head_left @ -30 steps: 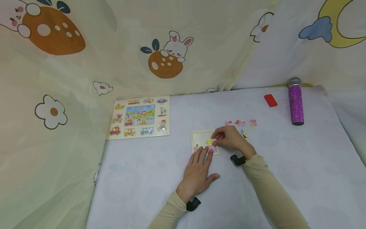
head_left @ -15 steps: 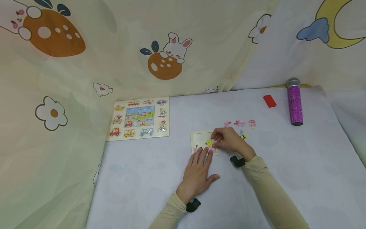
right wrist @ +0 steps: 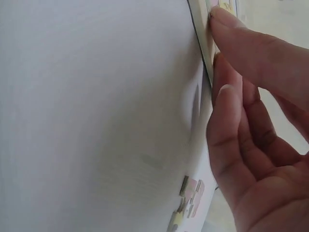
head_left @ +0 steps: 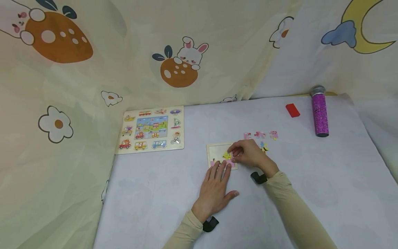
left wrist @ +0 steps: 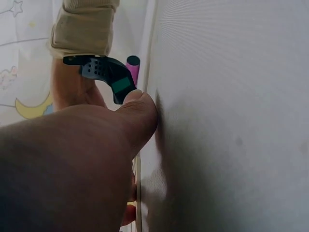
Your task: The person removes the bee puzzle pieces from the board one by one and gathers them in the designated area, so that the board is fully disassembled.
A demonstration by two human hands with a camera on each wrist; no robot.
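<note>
A small square puzzle tray [head_left: 217,150] lies near the middle of the table, with pink pieces along its near edge. My left hand [head_left: 212,192] lies flat, straight fingertips resting on that near edge; its thumb is spread out on the cloth. At the tray's right side my right hand [head_left: 251,154] has thumb and index finger on a yellow-and-pink puzzle piece [head_left: 227,156], pinching it low inside the tray. The fingers partly cover the piece. In the right wrist view the thumb [right wrist: 260,53] reaches over the tray edge.
Several loose puzzle pieces [head_left: 259,134] lie just beyond my right hand. A larger vehicle puzzle board [head_left: 180,141] is at the back left. At the back right are a red block [head_left: 293,110] and a glittery purple microphone [head_left: 320,116]. A printed curtain [head_left: 136,69] hangs behind.
The right thumb and index finger have shifted slightly left over the tray, and the yellow piece sits marginally further left. The left hand stays in place on the tray edge.
</note>
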